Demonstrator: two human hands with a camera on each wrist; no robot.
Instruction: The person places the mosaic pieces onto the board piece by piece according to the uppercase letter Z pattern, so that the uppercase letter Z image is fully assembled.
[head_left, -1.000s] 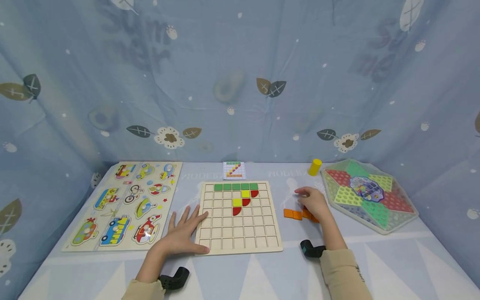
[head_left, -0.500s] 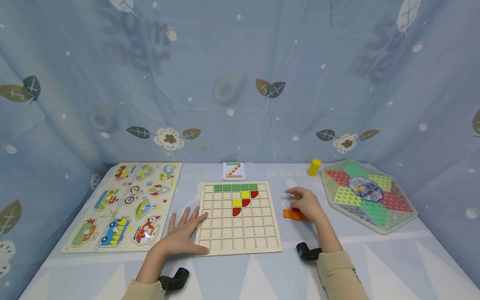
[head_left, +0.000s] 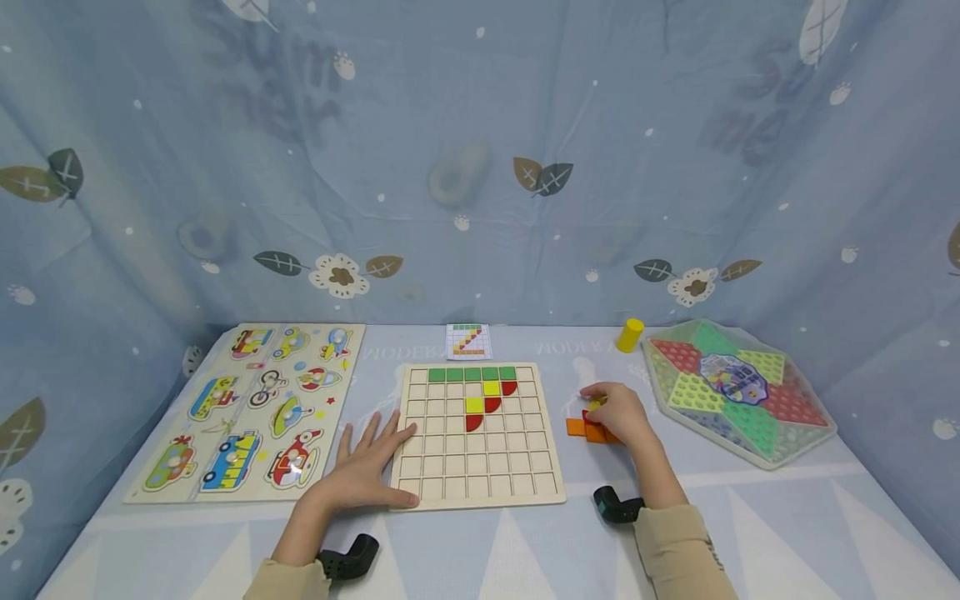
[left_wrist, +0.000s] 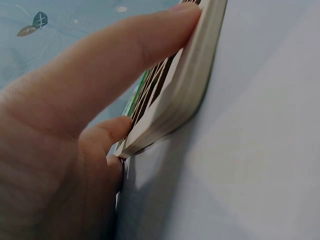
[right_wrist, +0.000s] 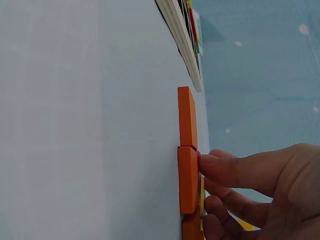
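Note:
In the head view, my left hand (head_left: pixel 365 472) rests spread over the left edge of the wooden grid board (head_left: pixel 480 492). The left wrist view shows its thumb on the rim of the board. On the board are a row of green squares (head_left: pixel 472 374), with yellow squares (head_left: pixel 475 405) and red quarter-round tiles (head_left: pixel 492 405) stepping down diagonally. My right hand (head_left: pixel 624 414) is right of the board, its fingers curled and its thumb against a small red tile (head_left: pixel 587 415). A yellow tile (head_left: pixel 596 405) lies by the fingers, partly hidden. Orange tiles (head_left: pixel 595 432) lie just below that hand.
A pattern card (head_left: pixel 468 342) stands behind the board. At the left lies a vehicle puzzle board (head_left: pixel 247 417). A yellow cylinder (head_left: pixel 631 335) and a hexagonal peg-game board (head_left: pixel 738 392) are at the right, beyond my right arm.
My right hand has moved left and down onto the small tiles. Some orange tiles have shifted left, and a red and a yellow tile now show by its fingers. My left hand stays put.

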